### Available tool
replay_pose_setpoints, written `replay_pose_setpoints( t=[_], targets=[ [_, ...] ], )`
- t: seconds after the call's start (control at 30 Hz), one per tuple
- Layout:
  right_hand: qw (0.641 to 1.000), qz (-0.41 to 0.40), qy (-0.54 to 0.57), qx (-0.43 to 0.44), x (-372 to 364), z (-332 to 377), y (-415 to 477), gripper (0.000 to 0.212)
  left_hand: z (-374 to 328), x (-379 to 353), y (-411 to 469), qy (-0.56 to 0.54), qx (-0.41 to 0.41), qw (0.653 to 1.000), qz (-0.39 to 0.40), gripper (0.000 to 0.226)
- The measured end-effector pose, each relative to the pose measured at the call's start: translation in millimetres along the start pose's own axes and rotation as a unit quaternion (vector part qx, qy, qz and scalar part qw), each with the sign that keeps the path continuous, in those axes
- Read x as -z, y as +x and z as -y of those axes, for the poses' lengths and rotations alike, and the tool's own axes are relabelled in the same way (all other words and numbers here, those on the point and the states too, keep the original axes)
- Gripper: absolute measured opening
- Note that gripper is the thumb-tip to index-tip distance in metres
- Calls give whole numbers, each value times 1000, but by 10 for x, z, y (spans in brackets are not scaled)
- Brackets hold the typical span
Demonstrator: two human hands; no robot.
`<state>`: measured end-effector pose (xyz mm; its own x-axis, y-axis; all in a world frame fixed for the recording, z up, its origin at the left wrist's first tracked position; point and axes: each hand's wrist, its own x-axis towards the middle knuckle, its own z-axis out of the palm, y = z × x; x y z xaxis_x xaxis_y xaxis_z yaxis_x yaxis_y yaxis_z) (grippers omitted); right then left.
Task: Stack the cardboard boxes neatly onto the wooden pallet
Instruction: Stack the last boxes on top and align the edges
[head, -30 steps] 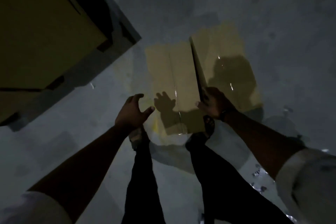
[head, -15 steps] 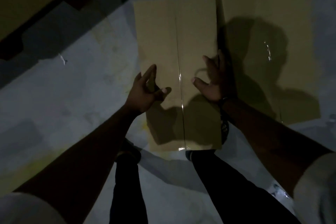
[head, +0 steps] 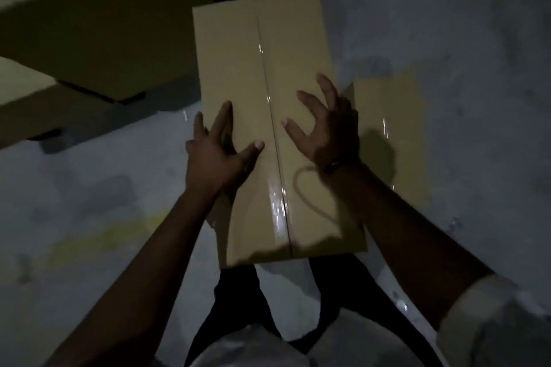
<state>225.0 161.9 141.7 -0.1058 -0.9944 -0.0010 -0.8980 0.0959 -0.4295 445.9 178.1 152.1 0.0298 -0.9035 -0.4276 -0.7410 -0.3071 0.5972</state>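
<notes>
Left grip [head: 217, 155] and right grip [head: 331, 128] clasp the long sides of a taped box [head: 259, 48], fingers spread on top, probably to steady it above the floor [head: 89, 188]. The stack [head: 98, 24] waits left; another box [head: 387, 116] lies right.

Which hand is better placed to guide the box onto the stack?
Left, probably. The left hand holds the box by the edge facing the stack at upper left, so it can lead; the right hand holds the far edge.
</notes>
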Motion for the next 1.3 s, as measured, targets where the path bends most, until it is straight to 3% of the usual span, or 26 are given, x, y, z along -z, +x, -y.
replay_pose_setpoints(
  t=[0.13, 0.3, 0.7, 0.9, 1.3],
  targets=[
    [997, -43, 7, 71, 557, 1146, 103, 60, -101, 1214, -475, -13, 2, 995, -94, 95],
    [993, 4, 40, 113, 810, 2462, 44, 63, 229, 2358, -875, -23, 11, 984, -177, 94],
    [954, 53, 152, 254, 449, 5034, 194, 60, 1376, 4268, -1430, -11, 94, 926, -366, 97],
    [939, 71, 140, 305, 136, 5864, 588, 62, 1727, 4945, -1192, 15, 127, 904, -408, 97],
    [925, 87, 154, 335, -596, 6974, 1595, 55, 2124, 5926, -235, 30, 194, 895, -400, 104]
  ],
)
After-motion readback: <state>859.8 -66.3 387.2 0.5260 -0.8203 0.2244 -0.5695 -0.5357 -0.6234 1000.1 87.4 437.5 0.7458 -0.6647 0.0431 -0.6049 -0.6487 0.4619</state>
